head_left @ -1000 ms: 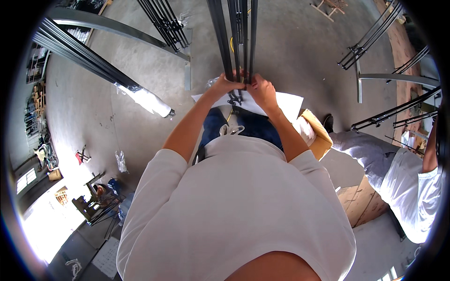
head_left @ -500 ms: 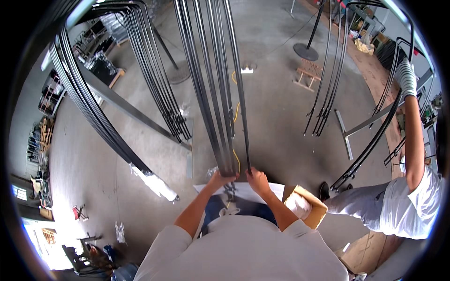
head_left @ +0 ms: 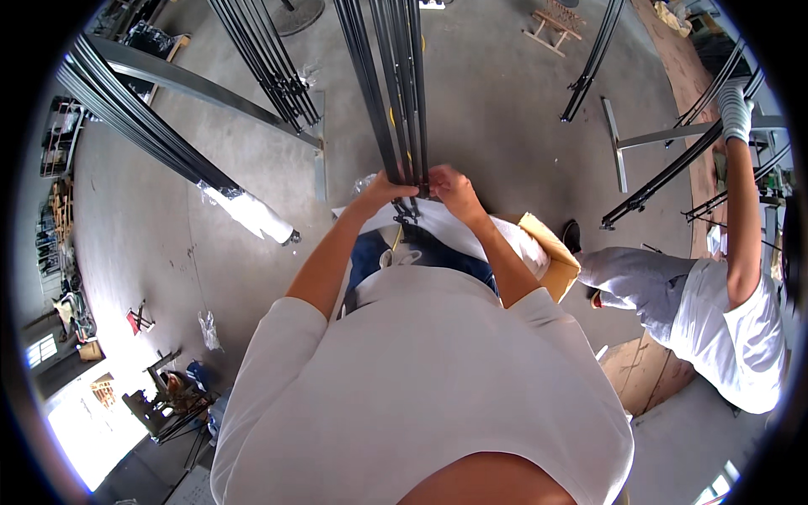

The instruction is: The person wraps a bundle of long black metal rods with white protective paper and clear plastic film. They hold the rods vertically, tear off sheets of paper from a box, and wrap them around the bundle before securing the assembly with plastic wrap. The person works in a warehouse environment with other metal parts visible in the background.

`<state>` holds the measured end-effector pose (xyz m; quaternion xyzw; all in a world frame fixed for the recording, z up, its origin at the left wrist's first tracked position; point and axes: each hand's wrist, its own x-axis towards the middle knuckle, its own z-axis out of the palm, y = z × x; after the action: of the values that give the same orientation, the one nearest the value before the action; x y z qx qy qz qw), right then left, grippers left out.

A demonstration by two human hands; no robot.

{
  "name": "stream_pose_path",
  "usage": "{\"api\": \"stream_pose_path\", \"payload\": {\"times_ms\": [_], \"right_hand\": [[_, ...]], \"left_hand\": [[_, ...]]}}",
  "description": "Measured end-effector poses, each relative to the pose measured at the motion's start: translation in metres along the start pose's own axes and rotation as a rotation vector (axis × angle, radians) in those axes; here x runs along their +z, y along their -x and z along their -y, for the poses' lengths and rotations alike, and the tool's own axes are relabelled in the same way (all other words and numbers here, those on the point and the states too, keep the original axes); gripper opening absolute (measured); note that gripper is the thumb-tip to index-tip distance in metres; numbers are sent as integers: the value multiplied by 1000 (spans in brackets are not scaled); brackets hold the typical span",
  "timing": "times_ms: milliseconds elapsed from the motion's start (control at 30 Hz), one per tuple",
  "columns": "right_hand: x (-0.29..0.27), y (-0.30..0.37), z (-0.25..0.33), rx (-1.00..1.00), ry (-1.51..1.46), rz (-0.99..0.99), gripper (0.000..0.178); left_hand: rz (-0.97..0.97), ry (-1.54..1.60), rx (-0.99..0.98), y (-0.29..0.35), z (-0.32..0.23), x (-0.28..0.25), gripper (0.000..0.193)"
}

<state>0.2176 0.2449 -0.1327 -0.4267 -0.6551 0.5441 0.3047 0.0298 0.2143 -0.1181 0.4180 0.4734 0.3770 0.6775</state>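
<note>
A bundle of long, thin black rods (head_left: 370,84) comes down in front of me. My left hand (head_left: 389,192) is closed around the bundle near its lower ends, thumb across the front. Small dark fittings (head_left: 407,209) show at the ends, just below that hand. My right hand (head_left: 454,192) is at the bundle's right side, fingers curled close to the rods; blur hides whether they grip one. A white sheet (head_left: 459,229) lies behind my wrists, over my lap.
An open cardboard box (head_left: 562,268) with white material stands to my right. Further right, a person's gloved hand (head_left: 735,114) grips other hanging rods. At left, a rod bundle (head_left: 151,126) ends in white wrapping (head_left: 252,215). A grey metal stand bar (head_left: 202,91) runs behind it.
The single rod my right hand held apart now lies against the bundle. My hands have come closer together. The view has tilted down, so everything appears higher in the picture.
</note>
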Motion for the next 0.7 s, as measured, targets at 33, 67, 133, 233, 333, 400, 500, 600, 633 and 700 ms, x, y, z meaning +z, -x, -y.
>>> {"api": "stream_pose_path", "payload": {"times_ms": [33, 67, 133, 233, 333, 400, 500, 600, 633, 700], "right_hand": [[0, 3, 0, 31, -55, -2, 27], [-3, 6, 1, 34, -25, -9, 27], [-6, 19, 25, 79, 269, -19, 24], [-9, 35, 25, 79, 543, 81, 20], [-8, 40, 2, 104, 547, 181, 23], [-8, 37, -13, 166, 457, 261, 26], [-8, 30, -20, 251, 362, 377, 27], [-4, 33, -16, 272, 447, 319, 28], [-2, 41, -14, 278, 490, 263, 30], [-2, 51, -19, 335, 406, 226, 34]], "left_hand": [[13, 42, -2, 2, -3, 2, 31], [36, 77, -1, 2, -10, 4, 33], [130, 102, -27, 1, -20, 6, 37], [196, 46, -34, -2, -14, 3, 40], [233, 17, -35, -3, -13, 4, 44], [250, 22, -45, -3, -18, 8, 45], [251, 30, -60, -4, -23, 12, 44], [238, 29, -75, -5, -23, 11, 41], [229, 18, -79, -4, -22, 10, 41], [213, 0, -80, -4, -22, 11, 40]]}}
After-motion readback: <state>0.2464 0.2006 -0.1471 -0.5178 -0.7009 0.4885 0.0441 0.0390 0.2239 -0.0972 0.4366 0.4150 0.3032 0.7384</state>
